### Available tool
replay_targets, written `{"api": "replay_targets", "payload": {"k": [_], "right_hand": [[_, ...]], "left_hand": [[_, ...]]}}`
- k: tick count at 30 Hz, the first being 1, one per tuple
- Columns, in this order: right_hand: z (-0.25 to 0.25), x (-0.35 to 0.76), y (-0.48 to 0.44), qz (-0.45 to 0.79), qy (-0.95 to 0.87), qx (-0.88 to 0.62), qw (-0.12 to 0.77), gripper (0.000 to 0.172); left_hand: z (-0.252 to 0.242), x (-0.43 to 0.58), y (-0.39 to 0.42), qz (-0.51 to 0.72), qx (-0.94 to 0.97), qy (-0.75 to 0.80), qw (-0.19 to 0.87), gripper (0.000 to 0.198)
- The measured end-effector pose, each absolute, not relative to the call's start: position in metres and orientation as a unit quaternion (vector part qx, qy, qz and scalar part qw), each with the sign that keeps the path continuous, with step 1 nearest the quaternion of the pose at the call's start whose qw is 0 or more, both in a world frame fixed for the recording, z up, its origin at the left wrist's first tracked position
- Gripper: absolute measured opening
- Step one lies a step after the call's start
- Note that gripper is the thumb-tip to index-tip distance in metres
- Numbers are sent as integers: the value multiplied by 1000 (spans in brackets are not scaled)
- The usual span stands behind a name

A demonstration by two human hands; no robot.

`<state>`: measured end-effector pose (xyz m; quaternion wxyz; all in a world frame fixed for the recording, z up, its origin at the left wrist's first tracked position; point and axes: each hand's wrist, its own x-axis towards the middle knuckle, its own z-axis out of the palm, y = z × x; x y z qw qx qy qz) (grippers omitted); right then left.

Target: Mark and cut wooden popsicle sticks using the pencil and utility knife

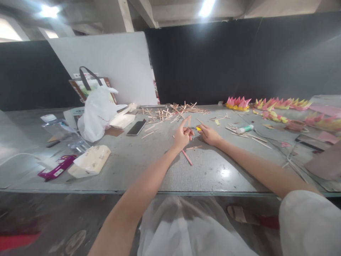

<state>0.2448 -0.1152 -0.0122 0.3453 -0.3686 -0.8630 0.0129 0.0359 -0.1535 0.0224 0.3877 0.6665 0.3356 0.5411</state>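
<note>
A wooden stick (189,122) is pinched by left hand (182,137), yellow-handled tool (198,128) by right hand (210,136) — beyond, piled sticks (163,114) are seemingly left.

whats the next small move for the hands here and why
I'd probably have the left hand shift its fingers slightly clear of the yellow-handled tool: the right hand grips that tool, and its metal end points toward those fingers, close by the upright wooden stick.

sticks (163,113): wd, matt | tbl (207,174): semi-gloss | btl (65,132): clr plstc, glossy | wht bag (94,115): thin plstc, wrinkled
</note>
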Motion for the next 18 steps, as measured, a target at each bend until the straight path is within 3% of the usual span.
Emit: {"api": "replay_targets", "payload": {"k": [11, 18], "right_hand": [[-12, 246, -116, 2, -869, -365, 336, 40], [-14, 246, -114, -1, -862, -377, 338, 41]], "left_hand": [[18, 32, -152, 487, 726, 350, 336, 69], [21, 32, -153, 521, 701, 349, 338, 68]]}}
